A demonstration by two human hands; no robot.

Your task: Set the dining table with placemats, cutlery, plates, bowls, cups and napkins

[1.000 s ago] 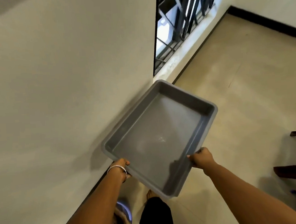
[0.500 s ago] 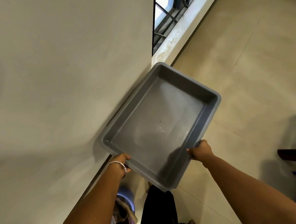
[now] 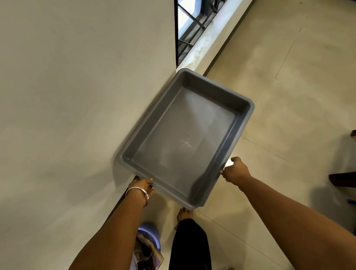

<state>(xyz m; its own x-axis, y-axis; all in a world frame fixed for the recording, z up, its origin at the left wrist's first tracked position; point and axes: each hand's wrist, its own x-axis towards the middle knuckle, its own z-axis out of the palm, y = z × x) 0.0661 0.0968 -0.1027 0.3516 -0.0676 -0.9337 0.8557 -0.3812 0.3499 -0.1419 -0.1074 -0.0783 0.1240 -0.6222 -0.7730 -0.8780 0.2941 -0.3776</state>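
Left hand (image 3: pixel 142 184), right hand (image 3: pixel 235 170) grip tray (image 3: pixel 242 102) edges, arms outstretched.

Cream wall (image 3: pixel 65 100) left; barred window (image 3: pixel 196 17) (daylight behind); beige tiled floor (image 3: pixel 295 84).

no text, label or number can be read here. the grey tray (image 3: pixel 243 117) carries no brand mark.

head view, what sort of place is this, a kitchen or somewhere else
Probably a hallway or room edge inside a home, not clearly a kitchen: a plain cream wall, a tiled floor and a barred window reaching near floor level. No dining table shows; both hands carry an empty grey tray.
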